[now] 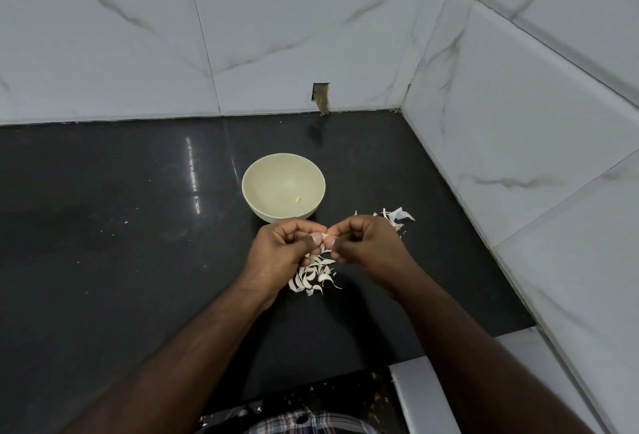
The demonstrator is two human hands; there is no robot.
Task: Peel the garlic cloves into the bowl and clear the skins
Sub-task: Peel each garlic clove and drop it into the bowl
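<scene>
Garlic clove (325,235) pinched between left hand (287,247) and right hand (366,243), fingers curled, apparently mid-peel

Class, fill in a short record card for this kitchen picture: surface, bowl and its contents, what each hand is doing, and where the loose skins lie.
Surface: dark countertop in a tiled corner
Bowl: cream bowl, upright, beyond the hands
Bowl contents: one small pale piece, apparently garlic
Left hand: left hand pinches the garlic clove
Right hand: right hand pinches the same clove
Skins: pile of skins under the hands; more skins behind the right hand
</scene>
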